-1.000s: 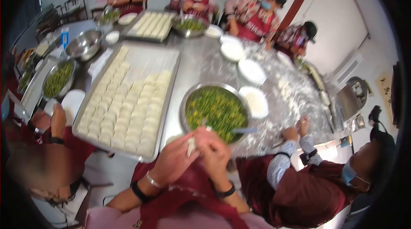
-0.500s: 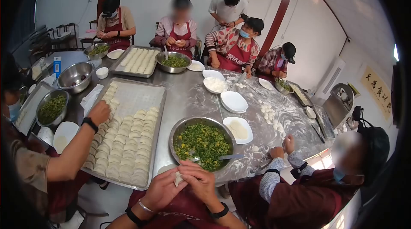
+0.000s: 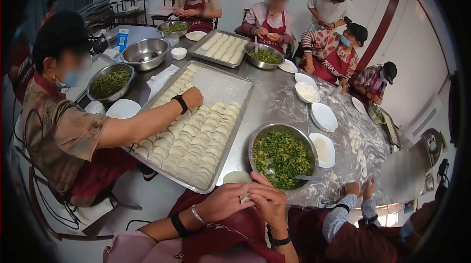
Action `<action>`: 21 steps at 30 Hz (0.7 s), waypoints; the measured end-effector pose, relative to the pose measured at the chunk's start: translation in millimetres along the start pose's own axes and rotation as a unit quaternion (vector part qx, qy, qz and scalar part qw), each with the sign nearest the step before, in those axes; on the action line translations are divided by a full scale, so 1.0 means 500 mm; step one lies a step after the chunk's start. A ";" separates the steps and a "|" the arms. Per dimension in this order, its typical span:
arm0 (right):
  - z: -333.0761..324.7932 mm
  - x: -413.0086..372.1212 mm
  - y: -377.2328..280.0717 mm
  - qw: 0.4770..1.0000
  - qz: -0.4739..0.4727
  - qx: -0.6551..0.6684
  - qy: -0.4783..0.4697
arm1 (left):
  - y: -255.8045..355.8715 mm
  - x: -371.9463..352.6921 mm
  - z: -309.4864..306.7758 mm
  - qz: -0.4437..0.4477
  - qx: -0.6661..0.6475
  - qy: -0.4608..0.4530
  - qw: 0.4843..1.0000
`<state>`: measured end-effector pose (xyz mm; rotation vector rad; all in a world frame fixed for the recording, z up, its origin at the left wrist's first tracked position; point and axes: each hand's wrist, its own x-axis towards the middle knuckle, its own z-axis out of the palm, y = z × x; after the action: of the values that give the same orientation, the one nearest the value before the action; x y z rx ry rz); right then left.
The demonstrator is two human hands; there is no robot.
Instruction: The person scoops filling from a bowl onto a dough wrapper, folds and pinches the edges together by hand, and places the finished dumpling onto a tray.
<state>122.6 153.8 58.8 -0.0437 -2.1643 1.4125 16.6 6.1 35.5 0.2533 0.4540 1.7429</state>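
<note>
My left hand point(image 3: 223, 204) and my right hand point(image 3: 268, 200) meet at the table's near edge, fingers pressed around a small pale dumpling point(image 3: 244, 197). Most of the dumpling is hidden by the fingers. Just beyond my hands is a steel bowl point(image 3: 251, 147) of chopped green and yellow filling point(image 3: 282, 157), with a utensil handle point(image 3: 308, 178) over its right rim. A round dough wrapper point(image 3: 237, 177) lies beside the bowl, close to my left hand. To the left, a large tray point(image 3: 247, 97) holds rows of folded dumplings point(image 3: 196, 140).
A co-worker's arm point(image 3: 142, 124) reaches over the large tray from the left. Another person's hands point(image 3: 360, 189) rest on the floured table point(image 3: 338, 162) at right. White plates point(image 3: 324, 117), dough pieces point(image 3: 354, 138) and a second tray point(image 3: 221, 48) stand farther back; people sit around.
The view has turned left, so the table appears shifted right. The left co-worker's hand has moved right over the tray. My hands remain together around the dumpling.
</note>
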 end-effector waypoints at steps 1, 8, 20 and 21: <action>0.003 0.004 -0.015 1.000 0.016 -0.004 0.000 | -0.001 0.000 -0.005 -0.004 -0.001 0.005 1.000; -0.009 -0.012 0.028 0.997 -0.040 0.014 -0.061 | 0.006 0.006 0.013 -0.044 0.027 0.032 0.998; 0.013 -0.016 0.012 0.995 0.050 0.038 0.081 | -0.007 0.018 0.023 0.003 0.044 0.055 0.997; 0.019 -0.012 0.006 0.993 0.057 0.034 0.103 | -0.014 0.020 0.018 0.007 0.070 0.077 0.995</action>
<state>122.6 145.4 51.0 -0.2787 -1.9713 1.4740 24.3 18.3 39.7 0.2239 0.6896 1.7534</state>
